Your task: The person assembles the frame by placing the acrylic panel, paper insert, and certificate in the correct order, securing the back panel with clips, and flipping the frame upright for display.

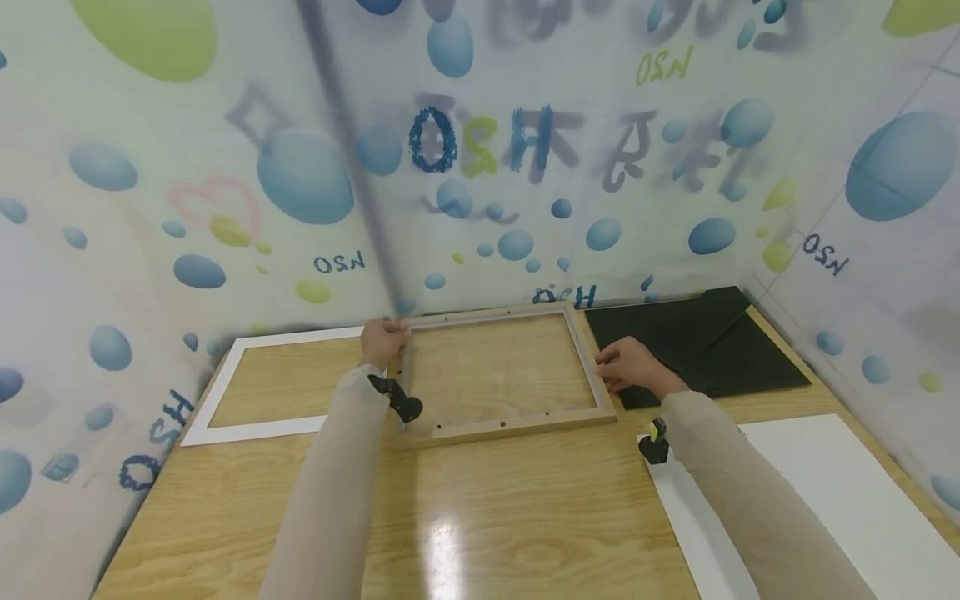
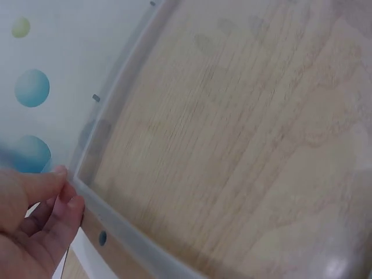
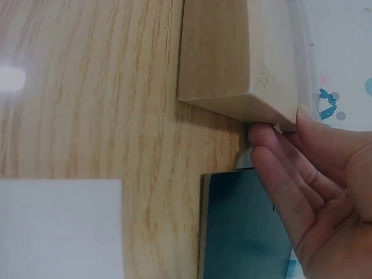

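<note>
A light wooden picture frame [image 1: 502, 427] lies on the table with its back side up. Small dark fasteners dot its edges, and a clear, see-through sheet [image 2: 221, 145] spans its opening. At the frame's far left corner my left hand [image 1: 385, 342] pinches the edge between thumb and fingers; the left wrist view shows this hand [image 2: 40, 224] at the corner. My right hand [image 1: 633, 367] holds the right side, thumb on top and curled fingers at the outer edge, as the right wrist view shows [image 3: 325, 186]. Exactly where those right fingertips touch is partly hidden.
Left of the frame lies a white mat [image 1: 255, 432], partly behind my left arm. A black board [image 1: 720, 358] with a raised flap lies at right. Nearer me, white sheets [image 1: 840, 483] lie under my right forearm. A printed wall covering [image 1: 480, 242] stands behind the table [image 1: 540, 508].
</note>
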Available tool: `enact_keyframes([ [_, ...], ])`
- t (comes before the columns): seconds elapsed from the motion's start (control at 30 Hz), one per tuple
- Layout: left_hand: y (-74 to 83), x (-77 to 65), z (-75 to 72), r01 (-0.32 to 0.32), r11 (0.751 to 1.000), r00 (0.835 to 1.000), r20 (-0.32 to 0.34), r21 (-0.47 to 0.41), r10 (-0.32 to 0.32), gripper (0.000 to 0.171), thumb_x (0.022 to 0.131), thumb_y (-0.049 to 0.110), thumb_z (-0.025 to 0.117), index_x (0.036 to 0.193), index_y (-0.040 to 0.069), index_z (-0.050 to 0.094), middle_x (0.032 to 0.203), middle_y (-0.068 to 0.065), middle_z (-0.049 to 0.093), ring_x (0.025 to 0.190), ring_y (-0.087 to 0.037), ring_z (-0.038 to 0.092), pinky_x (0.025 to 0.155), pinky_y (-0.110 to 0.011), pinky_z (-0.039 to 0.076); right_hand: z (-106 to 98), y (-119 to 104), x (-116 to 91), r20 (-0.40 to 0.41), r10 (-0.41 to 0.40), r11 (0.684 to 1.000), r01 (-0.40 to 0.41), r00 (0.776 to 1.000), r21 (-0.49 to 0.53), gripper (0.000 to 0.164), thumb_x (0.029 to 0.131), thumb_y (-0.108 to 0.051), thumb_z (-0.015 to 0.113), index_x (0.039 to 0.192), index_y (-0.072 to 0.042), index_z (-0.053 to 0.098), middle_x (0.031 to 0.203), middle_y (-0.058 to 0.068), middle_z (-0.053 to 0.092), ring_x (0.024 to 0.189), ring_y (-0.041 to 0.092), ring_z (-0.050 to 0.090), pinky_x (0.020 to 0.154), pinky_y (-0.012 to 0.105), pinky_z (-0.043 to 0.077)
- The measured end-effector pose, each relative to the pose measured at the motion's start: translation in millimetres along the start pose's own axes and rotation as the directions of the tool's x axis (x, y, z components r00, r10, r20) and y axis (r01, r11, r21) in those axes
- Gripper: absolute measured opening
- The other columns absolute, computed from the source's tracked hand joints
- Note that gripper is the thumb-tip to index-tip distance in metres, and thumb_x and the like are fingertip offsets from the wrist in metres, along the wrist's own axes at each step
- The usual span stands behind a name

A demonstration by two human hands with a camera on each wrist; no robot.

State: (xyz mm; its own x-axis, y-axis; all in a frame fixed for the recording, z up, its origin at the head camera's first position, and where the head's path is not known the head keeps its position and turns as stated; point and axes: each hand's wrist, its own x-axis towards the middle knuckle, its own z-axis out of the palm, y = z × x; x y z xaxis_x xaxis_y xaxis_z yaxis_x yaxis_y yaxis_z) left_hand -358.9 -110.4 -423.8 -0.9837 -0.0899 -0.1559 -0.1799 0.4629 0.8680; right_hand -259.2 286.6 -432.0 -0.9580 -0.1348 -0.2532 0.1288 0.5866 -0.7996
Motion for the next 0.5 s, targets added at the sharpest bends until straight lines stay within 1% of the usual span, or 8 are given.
enact_keyframes([
  [0.17, -1.3, 0.0, -5.7, -0.059, 0.997, 0.993, 0.102, 0.051, 0.054, 0.037, 0.089, 0.003, 0.056, 0.125, -0.005, 0.052, 0.105, -0.023, 0.059, 0.060, -0.013, 0.055, 0.060, -0.027, 0.048, -1.0, -0.7, 0.1, -0.001, 0.008, 1.000, -0.008, 1.000, -0.005, 0.037, 0.089, -0.004, 0.058, 0.118, 0.017, 0.050, 0.086, 0.018, 0.064, 0.066, 0.021, 0.063, 0.061, 0.035, 0.054],
  [0.23, -5.0, 3.6, -9.3, -0.089, 0.996, 0.982, 0.170, 0.026, 0.083, 0.044, 0.088, 0.002, 0.056, 0.131, -0.003, 0.047, 0.103, -0.026, 0.061, 0.055, -0.014, 0.057, 0.061, -0.031, 0.052, -1.4, 0.0, 1.2, -0.001, 0.008, 1.000, -0.008, 1.000, -0.013, 0.037, 0.089, -0.004, 0.058, 0.118, 0.017, 0.050, 0.086, 0.018, 0.064, 0.066, 0.021, 0.063, 0.061, 0.034, 0.054],
  [0.27, -7.0, 5.4, -10.4, -0.092, 0.996, 0.976, 0.198, 0.003, 0.089, 0.046, 0.087, 0.001, 0.057, 0.132, -0.002, 0.046, 0.099, -0.026, 0.062, 0.055, -0.015, 0.058, 0.061, -0.033, 0.052, -1.6, 0.5, 1.7, -0.001, 0.006, 1.000, -0.006, 1.000, -0.016, 0.037, 0.089, -0.004, 0.058, 0.118, 0.017, 0.050, 0.086, 0.018, 0.064, 0.066, 0.021, 0.064, 0.061, 0.034, 0.054],
  [0.3, -16.8, 15.0, -11.2, -0.119, 0.992, 0.963, 0.238, -0.053, 0.128, 0.049, 0.085, 0.002, 0.060, 0.132, 0.001, 0.047, 0.090, -0.023, 0.064, 0.055, -0.016, 0.058, 0.059, -0.033, 0.053, -1.4, 1.2, 2.6, -0.003, 0.007, 1.000, -0.007, 1.000, -0.015, 0.037, 0.089, -0.004, 0.058, 0.118, 0.017, 0.050, 0.085, 0.018, 0.064, 0.066, 0.021, 0.064, 0.061, 0.034, 0.054],
  [0.33, -18.5, 15.8, -12.3, -0.121, 0.989, 0.956, 0.258, -0.081, 0.138, 0.051, 0.084, 0.003, 0.061, 0.133, 0.002, 0.047, 0.086, -0.021, 0.065, 0.056, -0.017, 0.058, 0.059, -0.035, 0.053, -1.2, 1.6, 3.1, -0.004, 0.008, 1.000, -0.008, 1.000, -0.015, 0.037, 0.089, -0.004, 0.058, 0.118, 0.017, 0.050, 0.085, 0.018, 0.064, 0.065, 0.021, 0.064, 0.061, 0.034, 0.054],
  [0.4, -20.3, 14.9, -14.2, -0.125, 0.984, 0.947, 0.282, -0.127, 0.157, 0.052, 0.084, 0.002, 0.062, 0.134, 0.002, 0.045, 0.078, -0.016, 0.064, 0.057, -0.016, 0.057, 0.058, -0.034, 0.053, -0.3, 1.2, 2.9, -0.004, 0.010, 1.000, -0.010, 1.000, -0.015, 0.037, 0.089, -0.004, 0.058, 0.118, 0.017, 0.050, 0.085, 0.018, 0.064, 0.066, 0.021, 0.064, 0.061, 0.034, 0.054],
  [0.47, -19.8, 11.9, -14.2, -0.114, 0.981, 0.949, 0.276, -0.158, 0.154, 0.052, 0.084, 0.001, 0.061, 0.134, 0.001, 0.045, 0.073, -0.011, 0.063, 0.056, -0.014, 0.056, 0.055, -0.032, 0.052, 1.0, 0.2, 1.9, -0.003, 0.011, 1.000, -0.011, 1.000, -0.012, 0.037, 0.089, -0.004, 0.059, 0.118, 0.017, 0.050, 0.085, 0.018, 0.064, 0.066, 0.021, 0.064, 0.061, 0.035, 0.054],
  [0.5, -18.9, 9.6, -13.9, -0.100, 0.981, 0.953, 0.266, -0.168, 0.142, 0.051, 0.085, 0.000, 0.060, 0.133, 0.001, 0.045, 0.072, -0.009, 0.062, 0.056, -0.013, 0.056, 0.054, -0.030, 0.051, 1.8, -0.4, 1.2, -0.002, 0.010, 1.000, -0.010, 1.000, -0.008, 0.037, 0.089, -0.004, 0.059, 0.118, 0.017, 0.050, 0.085, 0.018, 0.064, 0.066, 0.021, 0.063, 0.061, 0.035, 0.054],
])
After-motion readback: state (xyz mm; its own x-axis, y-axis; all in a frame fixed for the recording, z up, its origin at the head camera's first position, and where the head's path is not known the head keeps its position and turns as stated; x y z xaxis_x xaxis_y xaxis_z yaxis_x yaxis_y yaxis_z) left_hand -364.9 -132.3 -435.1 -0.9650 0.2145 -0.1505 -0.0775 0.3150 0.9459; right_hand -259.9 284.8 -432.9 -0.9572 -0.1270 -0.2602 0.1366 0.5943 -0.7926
